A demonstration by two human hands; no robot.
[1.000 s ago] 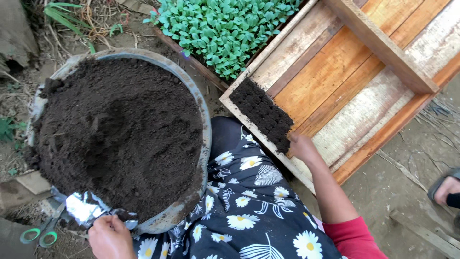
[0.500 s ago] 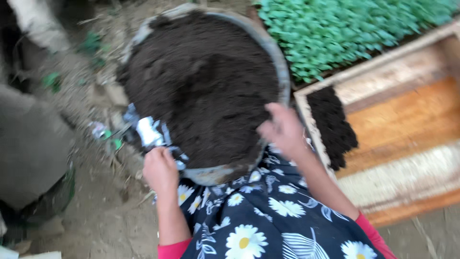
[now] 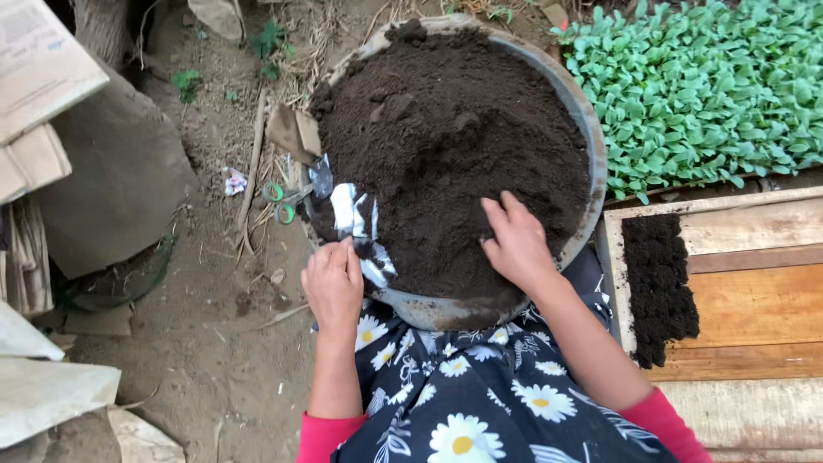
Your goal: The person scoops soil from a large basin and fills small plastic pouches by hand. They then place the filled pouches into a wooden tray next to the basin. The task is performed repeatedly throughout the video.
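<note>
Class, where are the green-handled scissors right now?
The scissors lie on the ground left of the soil basin, just beyond the left hand.

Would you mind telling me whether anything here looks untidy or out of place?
Green-handled scissors lie on the bare dirt left of the soil basin, beside a scrap of litter. Crumpled shiny plastic hangs over the basin's rim by the left hand.

Wooden tray (image 3: 729,283) cut off at right edge. Seedlings (image 3: 711,86) cropped at top right corner. Basin (image 3: 591,154) floor hidden under soil (image 3: 446,137).
</note>
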